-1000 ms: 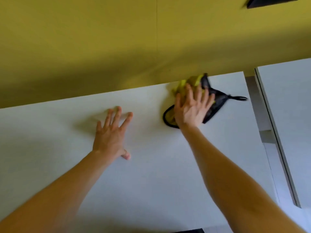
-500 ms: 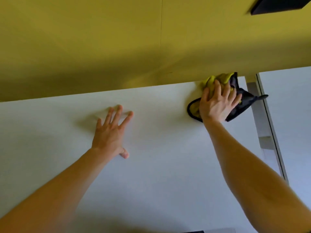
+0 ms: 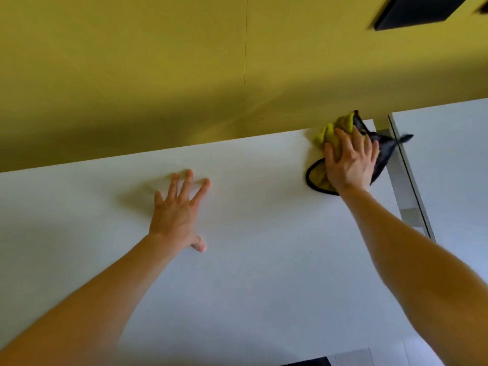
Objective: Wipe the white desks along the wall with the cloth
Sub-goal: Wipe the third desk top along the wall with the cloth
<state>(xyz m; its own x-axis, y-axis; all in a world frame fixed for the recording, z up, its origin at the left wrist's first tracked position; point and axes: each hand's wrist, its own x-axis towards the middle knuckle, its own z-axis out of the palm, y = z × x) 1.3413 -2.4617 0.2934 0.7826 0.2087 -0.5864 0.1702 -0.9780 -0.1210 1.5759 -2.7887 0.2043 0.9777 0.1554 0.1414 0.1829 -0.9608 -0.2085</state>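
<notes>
The right hand [image 3: 348, 165] is pressing down on the cloth [image 3: 318, 177] with its fingers spread and almost straight; it is not closing around the fabric, only lying flat over it. The cloth is yellow with a black edge, and it is lying crumpled under this hand on the white desk [image 3: 264, 260], at the far right corner of the desk top. Beyond the fingertips a yellow fold is bunching up against the yellow wall [image 3: 158, 75] and seems to be touching it. To the right of the hand, a dark corner of the cloth is sticking out past the desk edge, over the narrow gap there. In this gap a grey metal bar [image 3: 398, 188] is showing, and on the other side of it a second white desk [image 3: 449, 167] is standing along the same wall.

The left hand [image 3: 177, 215] is resting flat on the first desk, well to the left of the right hand and a little nearer to the person. Its fingers are spread wide and straight, and it is holding nothing. High above the right hand, a dark flat object [image 3: 417, 9] is sitting on the wall; it is blurred, so I cannot tell what it is.
</notes>
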